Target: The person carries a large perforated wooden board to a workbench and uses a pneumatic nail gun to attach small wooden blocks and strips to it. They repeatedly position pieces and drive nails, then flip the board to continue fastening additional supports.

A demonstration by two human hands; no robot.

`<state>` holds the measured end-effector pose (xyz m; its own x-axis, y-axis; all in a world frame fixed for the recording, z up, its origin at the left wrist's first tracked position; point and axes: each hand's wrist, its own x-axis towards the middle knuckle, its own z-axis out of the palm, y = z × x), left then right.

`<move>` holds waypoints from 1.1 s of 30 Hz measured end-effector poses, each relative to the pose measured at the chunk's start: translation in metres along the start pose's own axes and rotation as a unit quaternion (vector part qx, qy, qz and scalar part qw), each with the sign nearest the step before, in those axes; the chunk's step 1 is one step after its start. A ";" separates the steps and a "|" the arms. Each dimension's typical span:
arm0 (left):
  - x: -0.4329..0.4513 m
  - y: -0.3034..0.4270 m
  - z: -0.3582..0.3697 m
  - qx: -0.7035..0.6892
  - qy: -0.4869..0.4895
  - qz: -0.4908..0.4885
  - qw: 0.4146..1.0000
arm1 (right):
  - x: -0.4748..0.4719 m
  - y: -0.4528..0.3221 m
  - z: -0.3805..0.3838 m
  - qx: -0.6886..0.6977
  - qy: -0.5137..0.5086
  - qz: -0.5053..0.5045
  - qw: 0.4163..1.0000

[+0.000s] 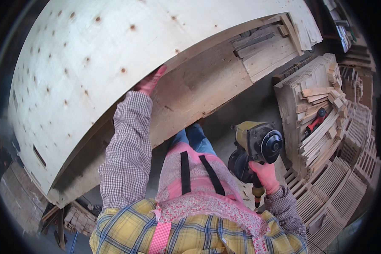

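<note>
A large pale plywood sheet with dark knots covers the upper left, its edge bowed by the lens. At its near edge is my left hand in a pink glove, the thumb visible along the edge and the other fingers mostly hidden. Below the sheet lies a lower wooden board, with a gap between the two. My right hand, also gloved in pink, grips the handle of a pneumatic coil nailer. The nailer is held at my right side, apart from the wood, with its hose fitting downward.
On the right, a wood stack carries loose offcuts and a red power tool. Slatted wooden pieces are piled nearer me. Cut blocks lie at lower left. A blurred person is at the far left.
</note>
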<state>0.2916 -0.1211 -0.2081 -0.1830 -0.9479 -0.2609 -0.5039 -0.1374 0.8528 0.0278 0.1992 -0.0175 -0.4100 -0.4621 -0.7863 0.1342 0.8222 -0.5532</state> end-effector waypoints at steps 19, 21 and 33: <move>-0.013 0.015 -0.129 0.445 0.210 0.102 0.864 | -0.029 -0.080 0.004 -0.040 -0.070 -0.031 0.996; -0.002 0.008 -0.127 0.489 0.177 0.065 0.851 | -0.029 -0.101 0.010 -0.054 -0.079 -0.047 0.994; -0.008 0.018 -0.129 0.469 0.149 0.037 0.870 | -0.033 -0.231 0.070 -0.057 -0.136 -0.129 0.981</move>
<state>0.3933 -0.1534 -0.1326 -0.0872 -0.9958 0.0272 -0.9927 0.0891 0.0807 0.0736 0.0012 0.1175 -0.1591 -0.7178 -0.6778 -0.0497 0.6915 -0.7207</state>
